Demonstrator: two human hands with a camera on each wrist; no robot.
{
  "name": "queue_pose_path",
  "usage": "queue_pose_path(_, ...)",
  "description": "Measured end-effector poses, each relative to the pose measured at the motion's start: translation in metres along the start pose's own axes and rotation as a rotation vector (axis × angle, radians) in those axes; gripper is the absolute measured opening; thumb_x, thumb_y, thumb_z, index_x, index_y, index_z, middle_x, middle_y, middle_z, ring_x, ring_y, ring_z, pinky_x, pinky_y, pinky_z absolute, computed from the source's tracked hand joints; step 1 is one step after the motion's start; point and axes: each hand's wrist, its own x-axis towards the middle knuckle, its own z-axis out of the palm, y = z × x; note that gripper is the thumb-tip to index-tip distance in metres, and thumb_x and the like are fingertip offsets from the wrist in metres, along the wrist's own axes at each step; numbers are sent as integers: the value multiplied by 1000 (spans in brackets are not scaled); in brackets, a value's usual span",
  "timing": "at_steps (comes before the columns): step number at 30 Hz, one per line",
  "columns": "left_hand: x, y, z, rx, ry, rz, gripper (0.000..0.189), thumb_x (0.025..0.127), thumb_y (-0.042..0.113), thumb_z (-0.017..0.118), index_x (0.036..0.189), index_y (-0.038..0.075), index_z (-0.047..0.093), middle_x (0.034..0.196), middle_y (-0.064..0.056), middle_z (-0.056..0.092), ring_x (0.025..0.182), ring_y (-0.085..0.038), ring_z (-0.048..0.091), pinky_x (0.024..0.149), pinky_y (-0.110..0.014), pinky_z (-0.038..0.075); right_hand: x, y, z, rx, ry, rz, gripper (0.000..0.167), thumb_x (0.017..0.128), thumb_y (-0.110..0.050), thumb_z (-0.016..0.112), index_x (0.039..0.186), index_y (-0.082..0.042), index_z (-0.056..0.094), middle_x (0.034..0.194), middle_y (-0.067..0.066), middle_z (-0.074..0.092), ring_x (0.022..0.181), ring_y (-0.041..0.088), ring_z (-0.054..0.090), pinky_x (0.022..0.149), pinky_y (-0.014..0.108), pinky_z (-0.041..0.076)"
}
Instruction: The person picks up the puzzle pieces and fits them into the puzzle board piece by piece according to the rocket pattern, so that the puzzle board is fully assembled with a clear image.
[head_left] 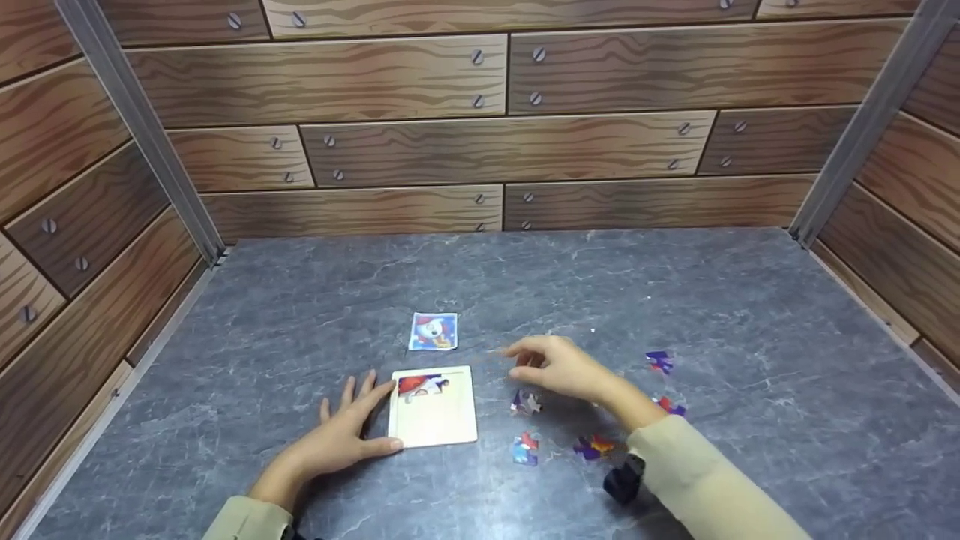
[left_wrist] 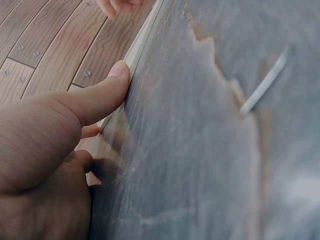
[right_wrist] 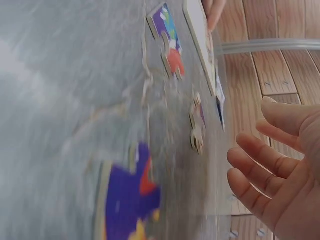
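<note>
Grey table (head_left: 300, 300) | cream square tray (head_left: 436, 424) | red-white puzzle part (head_left: 420, 385) inside

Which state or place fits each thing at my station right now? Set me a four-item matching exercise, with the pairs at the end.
Column one
1. left hand
2. right hand
3. picture card
4. jigsaw tray

Column two
A. flat, just beyond the tray's far edge
B. pale, with puzzle pieces in its far-left corner
C. touching the tray's left edge
D. raised over the tabletop, apparently holding nothing

Pairs: 1-C; 2-D; 3-A; 4-B
</note>
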Motion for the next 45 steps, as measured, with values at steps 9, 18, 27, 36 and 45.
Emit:
queue_pose_path(9, -3, -1, 0, -26, 3, -7, 87, 74, 46, 73, 146, 19, 32, 154, -17, 2, 136, -38, -19, 97, -62, -21, -23, 17, -24, -14, 47, 23, 34, 87, -19, 65, 116, -2, 63, 95, 4, 65, 87, 20, 59, 79, 38, 48)
queue_pose_path(18, -2, 4, -2, -17, 2, -1, 86, 75, 45, 73, 146, 17, 33, 154, -18, 3, 136, -39, -18, 97, -62, -21, -47, 37, -55, -31, 96, 71, 35, 87, -20, 66, 114, 1, 62, 91, 5, 64, 85, 21, 59, 75, 35, 50)
queue_pose_path(27, -2, 2, -2, -8, 6, 6, 87, 74, 46, 73, 146, 17, 33, 153, -19, 3, 136, -39, -18, 96, -63, -21, -73, 56, -78, -71, 162, 62, 32, 87, -17, 65, 112, 3, 63, 88, 3, 65, 79, 17, 59, 72, 29, 50)
queue_pose_path(36, -1, 0, -1, -3, 7, 5, 88, 74, 47, 73, 146, 18, 32, 153, -19, 3, 135, -40, -19, 96, -64, -21, -98, 76, -99, -85, 236, 166, 34, 87, -19, 65, 114, 2, 62, 96, 9, 66, 84, 21, 60, 72, 27, 49)
queue_pose_path(45, 1, 0, 0, -17, -1, -1, 87, 73, 47, 73, 146, 19, 33, 154, -19, 3, 135, -39, -20, 96, -63, -22, -107, 103, -107, -104, 173, 204, 42, 85, -6, 65, 124, 4, 53, 114, 23, 59, 91, 28, 58, 76, 38, 47)
